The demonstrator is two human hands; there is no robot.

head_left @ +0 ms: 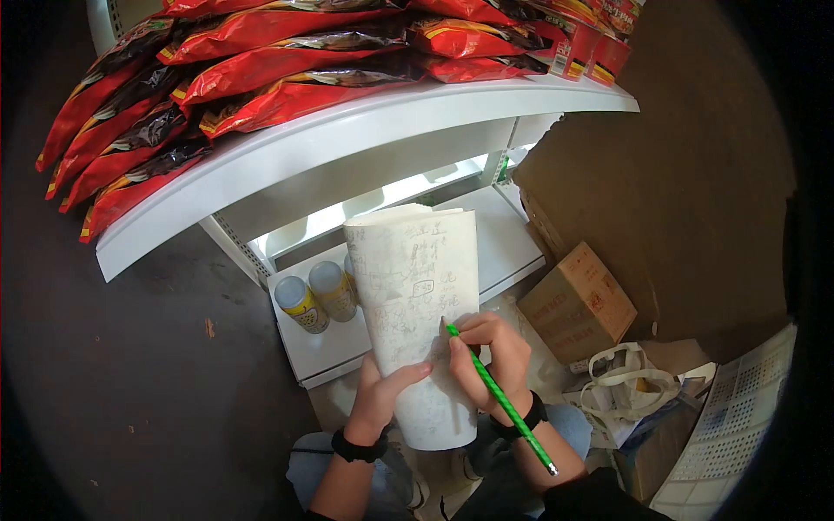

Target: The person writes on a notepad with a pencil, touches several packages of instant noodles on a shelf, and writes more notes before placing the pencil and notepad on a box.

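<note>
A notepad (pixel 421 339), folded back and covered in handwritten notes, is held upright in front of me. My left hand (pixel 388 392) grips its lower left side, the thumb lying across the page and the other fingers hidden behind. In my right hand (pixel 497 360) is a green pencil (pixel 504 402), its tip at the right part of the page near the writing. The fingers are closed around the pencil, and its eraser end points down to the right.
Red snack bags (pixel 304 87) and red cups (pixel 573 54) fill the upper white shelf (pixel 365 130). Cans with grey lids (pixel 301 304) stand on the lower shelf (pixel 326 354). To the right are a cardboard box (pixel 578 304), a white tote bag (pixel 621 395) and a white plastic basket (pixel 734 425).
</note>
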